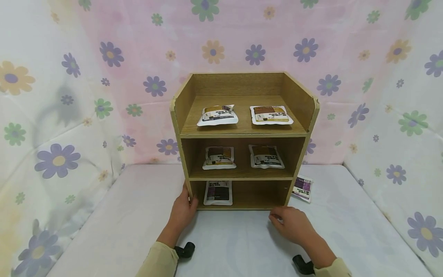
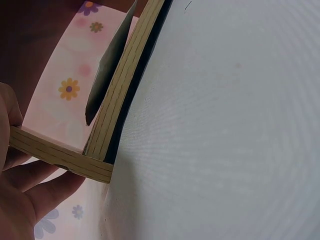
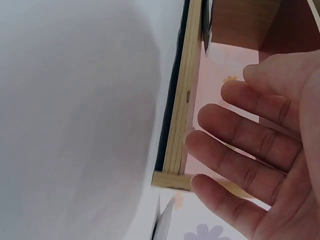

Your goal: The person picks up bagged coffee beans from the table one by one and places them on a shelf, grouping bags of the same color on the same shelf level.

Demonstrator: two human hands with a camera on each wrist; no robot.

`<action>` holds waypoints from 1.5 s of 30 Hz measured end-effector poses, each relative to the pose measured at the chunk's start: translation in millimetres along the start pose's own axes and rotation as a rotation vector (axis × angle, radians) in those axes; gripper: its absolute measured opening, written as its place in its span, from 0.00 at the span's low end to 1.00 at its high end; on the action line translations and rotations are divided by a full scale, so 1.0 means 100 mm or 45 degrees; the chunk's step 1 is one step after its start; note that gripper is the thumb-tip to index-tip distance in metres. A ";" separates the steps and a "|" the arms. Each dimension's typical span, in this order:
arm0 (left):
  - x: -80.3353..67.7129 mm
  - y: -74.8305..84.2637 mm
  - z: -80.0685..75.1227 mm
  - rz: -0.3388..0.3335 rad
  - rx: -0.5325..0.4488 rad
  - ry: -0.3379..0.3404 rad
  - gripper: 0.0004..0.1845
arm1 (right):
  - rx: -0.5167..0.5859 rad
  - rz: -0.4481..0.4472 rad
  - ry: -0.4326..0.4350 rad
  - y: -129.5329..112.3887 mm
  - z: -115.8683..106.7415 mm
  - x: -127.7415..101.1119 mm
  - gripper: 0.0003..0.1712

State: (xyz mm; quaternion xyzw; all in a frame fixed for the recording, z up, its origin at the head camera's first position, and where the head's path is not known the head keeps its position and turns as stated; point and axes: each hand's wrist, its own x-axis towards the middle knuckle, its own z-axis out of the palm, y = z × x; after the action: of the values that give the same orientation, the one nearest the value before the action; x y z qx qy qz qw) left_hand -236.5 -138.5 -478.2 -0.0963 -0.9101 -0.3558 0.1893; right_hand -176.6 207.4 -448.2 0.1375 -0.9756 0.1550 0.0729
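Your hands frame the wooden shelf (image 1: 242,142) at the bottom.
Your left hand (image 1: 183,209) grips its seven-o'clock corner post, thumb wrapped round, likely steadying it. Your right hand (image 1: 292,225) lies relaxed and empty on the table (image 1: 121,215) at five o'clock, fingers loosely spread, near the base.

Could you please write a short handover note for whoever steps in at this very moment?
Left hand: grips the lower left front corner of the wooden shelf unit.
Right hand: open, on the white table cover just before the unit's lower right corner, holding nothing.
Packets: two on the top shelf, two on the middle shelf, one on the bottom shelf, left side.
Loose packet: lies on the cover outside the unit, by its right side.
Done: five places filled. Left: probably the bottom-right place, which is bare, and the loose packet.
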 end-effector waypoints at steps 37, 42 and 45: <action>0.01 -0.02 0.01 -0.030 -0.040 -0.013 0.36 | -0.129 0.137 -0.001 0.55 -0.11 0.07 0.07; 0.01 -0.01 0.01 -0.044 -0.047 -0.025 0.37 | -0.158 0.118 0.065 0.64 -0.08 0.11 0.10; 0.01 -0.02 0.01 -0.035 -0.036 -0.019 0.37 | -0.168 0.118 0.094 0.68 -0.07 0.14 0.13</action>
State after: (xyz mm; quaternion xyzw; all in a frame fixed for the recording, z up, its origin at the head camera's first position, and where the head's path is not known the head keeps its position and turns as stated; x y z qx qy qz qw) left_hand -237.9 -138.7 -480.1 -0.0891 -0.9076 -0.3707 0.1760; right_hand -208.9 268.0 -457.7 0.0813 -0.9856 0.0986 0.1105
